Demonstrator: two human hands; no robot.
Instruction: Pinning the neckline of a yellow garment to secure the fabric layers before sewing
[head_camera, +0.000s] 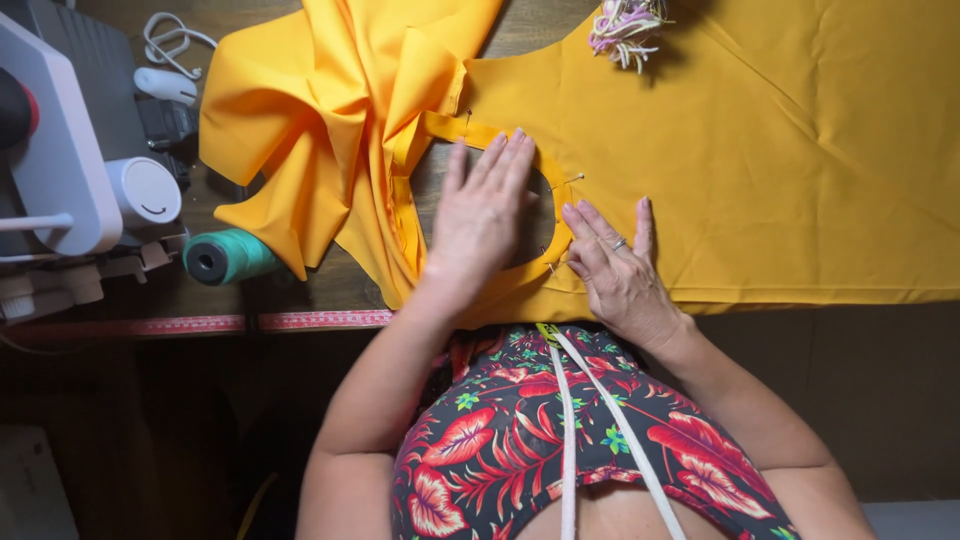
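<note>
**2 flat hands on a pinned neckline**

On the dark wooden table (330, 285), the orange fabric (800, 150) lay spread, bunched in folds at its left part. The left hand (480, 215) rested open and flat over the round neckline opening (540, 215), gripping nothing. Just beside it, the right hand (615, 265) pressed the fabric with spread fingers, also holding nothing. A teal thread spool (225, 257) lay near the sewing machine (60, 170).

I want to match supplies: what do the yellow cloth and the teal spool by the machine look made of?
The yellow cloth looks like a smooth, matte woven fabric, perhaps cotton or a blend: it folds in crisp creases. The teal spool appears to be wound thread on a dark core, probably plastic.
</note>
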